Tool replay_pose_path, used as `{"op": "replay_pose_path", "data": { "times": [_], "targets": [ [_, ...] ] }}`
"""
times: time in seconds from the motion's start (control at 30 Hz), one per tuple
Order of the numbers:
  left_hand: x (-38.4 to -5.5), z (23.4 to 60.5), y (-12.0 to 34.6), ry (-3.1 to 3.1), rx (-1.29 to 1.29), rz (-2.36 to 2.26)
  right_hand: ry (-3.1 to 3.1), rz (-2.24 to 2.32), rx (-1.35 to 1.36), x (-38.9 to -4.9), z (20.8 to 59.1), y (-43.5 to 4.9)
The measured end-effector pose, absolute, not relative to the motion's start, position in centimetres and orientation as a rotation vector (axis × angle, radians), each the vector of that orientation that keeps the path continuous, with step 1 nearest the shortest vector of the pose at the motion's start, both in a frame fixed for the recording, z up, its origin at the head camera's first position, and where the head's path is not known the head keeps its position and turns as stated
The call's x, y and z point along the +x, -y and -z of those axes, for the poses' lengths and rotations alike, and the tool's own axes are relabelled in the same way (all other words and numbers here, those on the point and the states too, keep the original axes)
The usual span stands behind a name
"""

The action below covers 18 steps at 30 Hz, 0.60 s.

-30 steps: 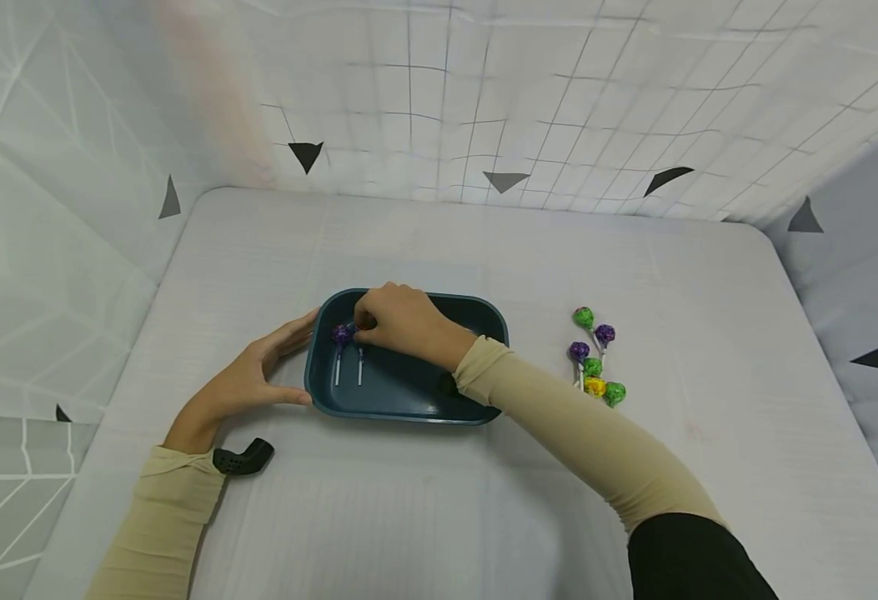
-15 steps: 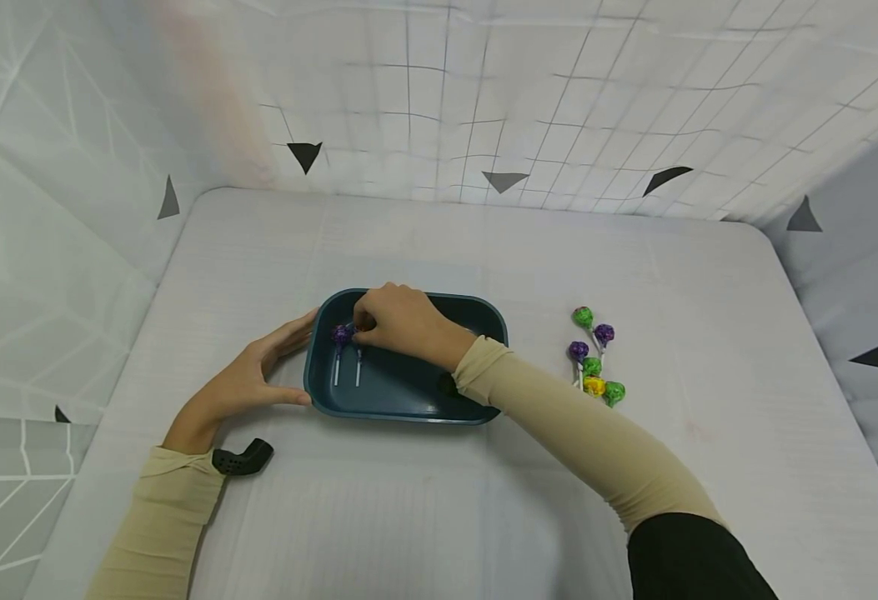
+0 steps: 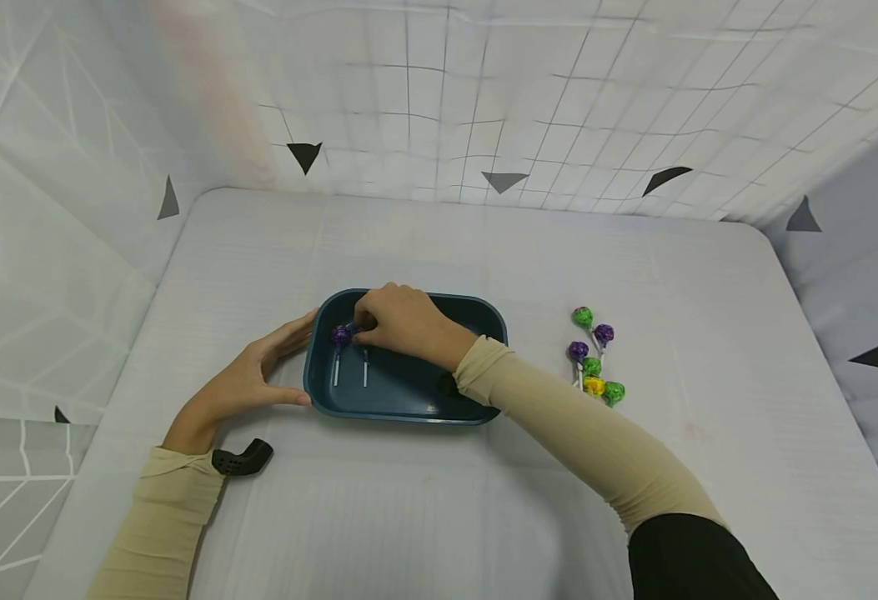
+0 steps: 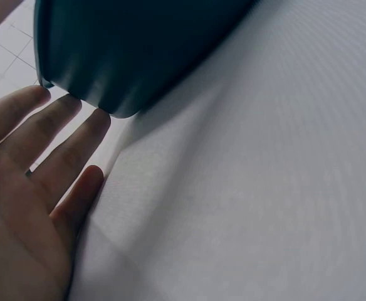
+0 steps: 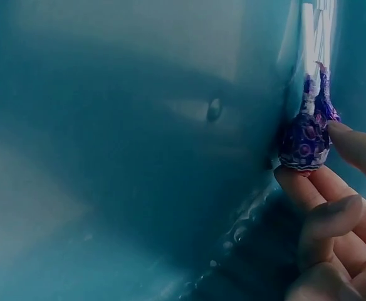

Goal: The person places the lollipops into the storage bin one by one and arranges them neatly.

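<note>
A dark teal tray (image 3: 408,390) lies on the table. My right hand (image 3: 412,325) reaches inside it near its left end and pinches a purple-wrapped lollipop (image 5: 303,147) by its round head. In the head view the fingers hide that head, and only the white stick (image 3: 366,371) shows below them. Just to its left, another purple lollipop (image 3: 342,335) lies on the tray floor, stick toward me. My left hand (image 3: 239,379) is at the tray's left end with fingers extended; in the left wrist view, the fingertips (image 4: 101,119) meet the tray's outer wall.
Right of the tray, several lollipops lie in a loose group, among them a green one (image 3: 583,317), a purple one (image 3: 578,351) and a yellow one (image 3: 594,387). A black wrist device (image 3: 243,458) sits at my left sleeve. White curtains surround the table (image 3: 378,517).
The stick of the pinched lollipop has shifted slightly right, standing a little farther from the neighbouring lollipop. Both hands stay practically where they were.
</note>
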<state>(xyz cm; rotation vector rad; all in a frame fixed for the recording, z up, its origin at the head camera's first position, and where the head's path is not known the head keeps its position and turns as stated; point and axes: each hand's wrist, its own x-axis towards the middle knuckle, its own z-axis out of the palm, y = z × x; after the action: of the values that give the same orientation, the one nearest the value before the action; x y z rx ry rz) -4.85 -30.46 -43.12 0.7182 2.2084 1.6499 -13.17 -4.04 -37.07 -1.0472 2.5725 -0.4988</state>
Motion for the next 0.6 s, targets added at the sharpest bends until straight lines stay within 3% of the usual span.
{"op": "replay_pose_path", "data": {
  "times": [0.6],
  "targets": [
    [-4.94, 43.24, 30.49, -2.206, 0.739, -1.661, -2.563, 0.493, -1.09, -13.08, 37.34, 3.96]
  ]
}}
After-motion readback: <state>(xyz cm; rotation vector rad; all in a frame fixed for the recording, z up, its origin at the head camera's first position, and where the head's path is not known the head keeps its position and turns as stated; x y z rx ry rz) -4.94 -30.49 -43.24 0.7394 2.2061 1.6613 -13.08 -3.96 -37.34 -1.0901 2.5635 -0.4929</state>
